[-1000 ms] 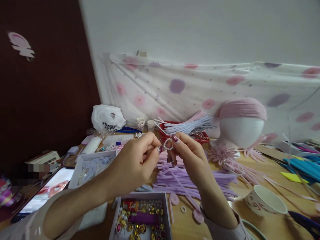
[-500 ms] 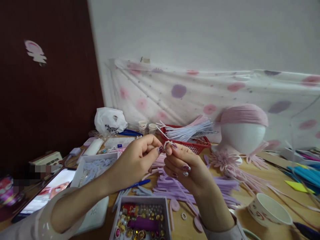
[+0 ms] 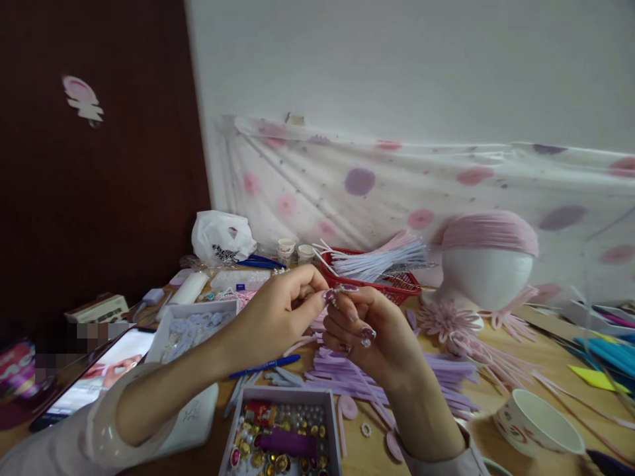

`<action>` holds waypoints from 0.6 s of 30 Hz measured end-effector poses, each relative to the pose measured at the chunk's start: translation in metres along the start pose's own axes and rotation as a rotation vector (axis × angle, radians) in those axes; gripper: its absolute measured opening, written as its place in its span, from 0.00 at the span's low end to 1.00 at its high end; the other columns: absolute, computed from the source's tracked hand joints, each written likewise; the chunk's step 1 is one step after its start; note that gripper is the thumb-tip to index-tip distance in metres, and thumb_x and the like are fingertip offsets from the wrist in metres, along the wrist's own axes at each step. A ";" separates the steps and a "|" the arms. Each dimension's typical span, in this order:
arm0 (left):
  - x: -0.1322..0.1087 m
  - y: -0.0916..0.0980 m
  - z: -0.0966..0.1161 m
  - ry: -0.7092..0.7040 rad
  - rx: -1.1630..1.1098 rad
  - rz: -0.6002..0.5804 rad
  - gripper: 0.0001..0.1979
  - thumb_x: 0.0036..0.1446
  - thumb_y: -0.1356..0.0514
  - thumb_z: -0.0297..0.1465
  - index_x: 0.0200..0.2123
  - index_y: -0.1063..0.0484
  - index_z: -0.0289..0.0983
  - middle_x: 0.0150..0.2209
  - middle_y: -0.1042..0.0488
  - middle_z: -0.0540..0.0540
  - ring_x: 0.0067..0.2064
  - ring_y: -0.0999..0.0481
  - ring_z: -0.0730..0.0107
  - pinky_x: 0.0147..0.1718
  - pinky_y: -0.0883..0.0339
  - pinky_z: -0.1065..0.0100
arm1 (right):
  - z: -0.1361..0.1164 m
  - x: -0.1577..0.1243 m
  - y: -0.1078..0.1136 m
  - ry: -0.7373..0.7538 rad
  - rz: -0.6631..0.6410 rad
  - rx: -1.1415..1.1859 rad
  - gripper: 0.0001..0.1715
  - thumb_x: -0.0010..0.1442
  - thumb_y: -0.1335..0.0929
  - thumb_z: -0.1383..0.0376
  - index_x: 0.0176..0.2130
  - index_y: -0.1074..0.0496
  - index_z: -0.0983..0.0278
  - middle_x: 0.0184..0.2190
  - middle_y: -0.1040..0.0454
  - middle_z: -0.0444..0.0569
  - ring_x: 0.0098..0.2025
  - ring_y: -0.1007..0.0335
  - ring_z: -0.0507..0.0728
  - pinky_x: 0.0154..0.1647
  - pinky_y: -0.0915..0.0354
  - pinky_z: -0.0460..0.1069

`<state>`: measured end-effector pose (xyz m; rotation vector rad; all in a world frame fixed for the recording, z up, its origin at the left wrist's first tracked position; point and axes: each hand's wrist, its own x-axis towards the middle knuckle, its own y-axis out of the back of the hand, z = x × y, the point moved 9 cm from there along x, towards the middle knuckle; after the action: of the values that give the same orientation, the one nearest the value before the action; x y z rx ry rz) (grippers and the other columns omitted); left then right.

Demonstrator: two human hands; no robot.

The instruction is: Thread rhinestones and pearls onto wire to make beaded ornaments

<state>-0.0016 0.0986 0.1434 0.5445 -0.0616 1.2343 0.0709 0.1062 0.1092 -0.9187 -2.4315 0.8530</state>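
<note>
My left hand point(image 3: 282, 314) and my right hand point(image 3: 374, 337) meet in front of me above the table, fingertips almost touching. A small ring of white pearl beads point(image 3: 334, 301) is pinched between them and largely covered by the fingers. Both hands are closed in a pinch, the right one's other fingers curled below. Beneath lie lilac chenille stems point(image 3: 342, 377). Nearer to me stands an open box point(image 3: 335, 423) of pearls, gold-set gems and a purple roll. A similar pearl ring point(image 3: 366, 430) lies beside it, close to flat pink coils point(image 3: 348, 407).
A red basket point(image 3: 397, 291) of pale stems stands behind the hands. To its right is a white mannequin head point(image 3: 486, 277) with a pink wrap. A paper cup point(image 3: 538, 423) lies front right; a phone point(image 3: 94, 380) and a white box point(image 3: 157, 337) are left.
The right hand's fingertips have closed over the pearl ring, which showed more openly before. The view has shifted slightly; the things on the table lie as before.
</note>
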 end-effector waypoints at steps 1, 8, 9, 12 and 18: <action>0.000 0.001 0.000 -0.004 -0.003 0.010 0.07 0.65 0.47 0.32 0.35 0.33 0.37 0.29 0.28 0.52 0.31 0.31 0.74 0.29 0.38 0.70 | 0.000 0.000 0.000 -0.006 -0.002 0.020 0.14 0.56 0.32 0.66 0.20 0.28 0.67 0.12 0.49 0.35 0.16 0.59 0.47 0.22 0.39 0.42; 0.000 0.002 0.002 -0.003 -0.096 0.023 0.07 0.65 0.47 0.32 0.35 0.34 0.36 0.27 0.32 0.54 0.28 0.34 0.76 0.25 0.40 0.72 | -0.001 -0.001 -0.006 0.012 -0.042 0.087 0.13 0.60 0.31 0.64 0.26 0.25 0.67 0.12 0.52 0.33 0.17 0.64 0.47 0.23 0.39 0.41; 0.000 0.003 0.002 0.000 -0.101 0.026 0.07 0.65 0.47 0.33 0.35 0.34 0.36 0.26 0.33 0.54 0.27 0.35 0.76 0.24 0.41 0.73 | -0.002 -0.002 -0.006 0.023 -0.039 0.078 0.12 0.61 0.31 0.64 0.27 0.25 0.67 0.12 0.52 0.33 0.17 0.65 0.47 0.23 0.39 0.41; -0.001 0.003 0.002 -0.013 -0.093 0.021 0.07 0.65 0.47 0.33 0.35 0.34 0.37 0.26 0.33 0.54 0.27 0.36 0.76 0.25 0.40 0.72 | -0.004 -0.003 -0.005 0.048 -0.031 0.049 0.10 0.60 0.31 0.68 0.28 0.25 0.68 0.12 0.52 0.32 0.17 0.67 0.47 0.22 0.40 0.40; -0.003 0.004 0.010 -0.125 -0.030 0.065 0.06 0.63 0.43 0.32 0.44 0.31 0.39 0.35 0.27 0.52 0.35 0.28 0.74 0.33 0.33 0.72 | -0.006 -0.002 -0.011 0.061 -0.100 0.135 0.14 0.65 0.34 0.67 0.31 0.24 0.69 0.11 0.53 0.31 0.15 0.69 0.46 0.22 0.42 0.40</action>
<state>-0.0037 0.0922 0.1528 0.5974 -0.2046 1.2599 0.0708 0.1010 0.1209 -0.7566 -2.3152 0.9259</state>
